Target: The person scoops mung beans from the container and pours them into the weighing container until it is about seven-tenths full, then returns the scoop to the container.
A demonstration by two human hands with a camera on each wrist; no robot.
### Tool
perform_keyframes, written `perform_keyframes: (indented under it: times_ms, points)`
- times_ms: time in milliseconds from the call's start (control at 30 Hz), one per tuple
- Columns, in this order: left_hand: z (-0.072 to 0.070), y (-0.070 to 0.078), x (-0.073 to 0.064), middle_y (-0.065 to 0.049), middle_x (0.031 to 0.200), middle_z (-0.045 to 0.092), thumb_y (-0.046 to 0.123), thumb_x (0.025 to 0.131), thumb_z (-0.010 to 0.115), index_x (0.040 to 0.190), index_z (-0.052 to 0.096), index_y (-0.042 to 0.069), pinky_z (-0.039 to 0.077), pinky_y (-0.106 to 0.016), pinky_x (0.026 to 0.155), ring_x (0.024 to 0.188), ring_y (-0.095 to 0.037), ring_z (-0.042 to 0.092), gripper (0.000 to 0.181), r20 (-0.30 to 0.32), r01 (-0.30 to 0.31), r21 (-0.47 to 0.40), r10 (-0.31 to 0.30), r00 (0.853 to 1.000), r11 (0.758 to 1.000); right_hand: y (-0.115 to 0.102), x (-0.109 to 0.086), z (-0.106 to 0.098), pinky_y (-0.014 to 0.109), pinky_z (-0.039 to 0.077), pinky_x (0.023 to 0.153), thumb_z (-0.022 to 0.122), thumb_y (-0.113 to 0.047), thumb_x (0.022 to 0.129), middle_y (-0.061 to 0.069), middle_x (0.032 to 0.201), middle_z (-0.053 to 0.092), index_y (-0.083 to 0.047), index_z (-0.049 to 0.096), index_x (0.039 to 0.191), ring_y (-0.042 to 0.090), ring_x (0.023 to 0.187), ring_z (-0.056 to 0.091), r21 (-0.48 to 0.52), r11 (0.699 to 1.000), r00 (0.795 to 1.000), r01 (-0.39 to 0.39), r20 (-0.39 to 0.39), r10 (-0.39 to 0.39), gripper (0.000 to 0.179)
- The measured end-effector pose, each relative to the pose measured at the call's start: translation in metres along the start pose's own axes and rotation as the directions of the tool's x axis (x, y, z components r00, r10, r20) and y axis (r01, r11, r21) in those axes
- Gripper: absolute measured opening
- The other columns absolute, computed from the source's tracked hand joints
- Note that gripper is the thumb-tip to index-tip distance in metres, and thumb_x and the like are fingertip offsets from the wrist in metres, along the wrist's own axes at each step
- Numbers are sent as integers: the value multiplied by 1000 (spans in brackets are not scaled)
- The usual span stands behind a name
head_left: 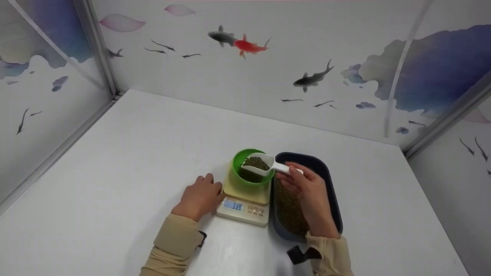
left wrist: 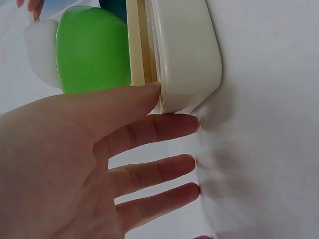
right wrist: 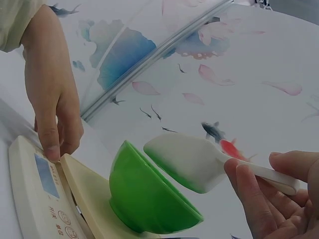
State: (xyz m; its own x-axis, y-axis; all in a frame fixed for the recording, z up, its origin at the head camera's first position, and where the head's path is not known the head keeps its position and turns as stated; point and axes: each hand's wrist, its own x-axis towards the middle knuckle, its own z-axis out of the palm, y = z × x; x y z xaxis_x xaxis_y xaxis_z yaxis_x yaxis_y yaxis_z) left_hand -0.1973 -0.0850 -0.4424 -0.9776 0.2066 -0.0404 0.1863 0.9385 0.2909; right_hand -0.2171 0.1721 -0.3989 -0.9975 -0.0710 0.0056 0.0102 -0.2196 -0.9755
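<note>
My right hand (head_left: 310,191) pinches the handle of a white scoop (head_left: 271,165) between thumb and fingers. Brownish-green pellets (head_left: 256,163) fill the scoop, which hangs over a green bowl (right wrist: 144,194); a small gap shows between them in the right wrist view. More dark pellets lie inside the bowl. The bowl stands on the cream platform of a kitchen scale (head_left: 245,214), whose display reads 33.9. My left hand (left wrist: 99,144) touches the scale's left edge with thumb and index finger, its other fingers extended and resting on the table.
A dark blue tub (head_left: 334,203) of pellets stands against the scale's right side, under my right forearm. The white table (head_left: 115,161) is bounded by panels (head_left: 268,73) printed with fish and petals. Black straps circle both wrists.
</note>
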Motion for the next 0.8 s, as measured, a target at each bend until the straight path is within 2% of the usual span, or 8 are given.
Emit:
perform_keyframes:
  times_ms: [167, 267, 367, 500, 633, 733, 800]
  points:
    - [-1, -1, 1, -8, 97, 48, 29, 88, 52, 87, 59, 9, 42, -41, 68, 83, -24, 44, 21, 7, 3, -29, -3, 1000, 1000, -3, 0, 1, 35, 46, 80, 63, -23, 82, 20, 109, 58, 1, 54, 116, 32, 96, 59, -31, 999, 1000, 11, -7, -12, 43]
    - [-1, 0, 2, -12, 115, 50, 29, 89, 52, 94, 61, 7, 42, -45, 78, 100, -28, 48, 24, 24, 7, -53, -6, 1000, 999, -5, -1, 2, 36, 47, 80, 64, -25, 82, 19, 107, 59, -1, 56, 115, 31, 95, 60, -76, 997, 1000, 18, -17, -19, 42]
    - [-2, 1, 2, -13, 131, 43, 28, 90, 50, 106, 59, 4, 39, -49, 86, 116, -31, 42, 30, 56, 5, -68, -1, 998, 998, -6, -2, 2, 36, 48, 78, 65, -26, 81, 18, 104, 61, -2, 57, 114, 30, 93, 60, -124, 992, 999, 33, -32, -37, 42]
    - [-2, 2, -1, -10, 130, 44, 25, 91, 48, 114, 56, 3, 39, -52, 84, 116, -29, 42, 32, 93, 1, -70, 6, 996, 998, -7, -5, 2, 35, 49, 76, 65, -26, 80, 18, 99, 63, -2, 58, 114, 28, 90, 62, -204, 977, 996, 67, -47, -78, 42]
    - [-1, 2, -3, -10, 130, 45, 22, 92, 46, 118, 53, 2, 38, -52, 86, 120, -31, 38, 33, 107, 18, -70, -11, 994, 997, -17, -14, 13, 33, 49, 75, 63, -20, 83, 19, 94, 63, -1, 58, 113, 27, 88, 63, -322, 941, 991, 100, -49, -122, 36]
    - [0, 4, -3, -12, 133, 42, 20, 92, 43, 123, 50, 1, 35, -52, 91, 124, -34, 33, 37, 112, 33, -70, -25, 993, 997, -25, -20, 21, 31, 49, 73, 61, -18, 84, 18, 91, 65, -2, 59, 112, 28, 85, 63, -424, 897, 986, 128, -42, -161, 32]
    - [0, 4, -2, -12, 134, 41, 19, 91, 43, 124, 49, 1, 34, -52, 92, 125, -35, 32, 38, 113, 40, -73, -31, 993, 997, -23, -19, 22, 29, 50, 72, 62, -21, 84, 16, 88, 66, -6, 61, 111, 28, 83, 63, -478, 864, 980, 157, -31, -195, 31]
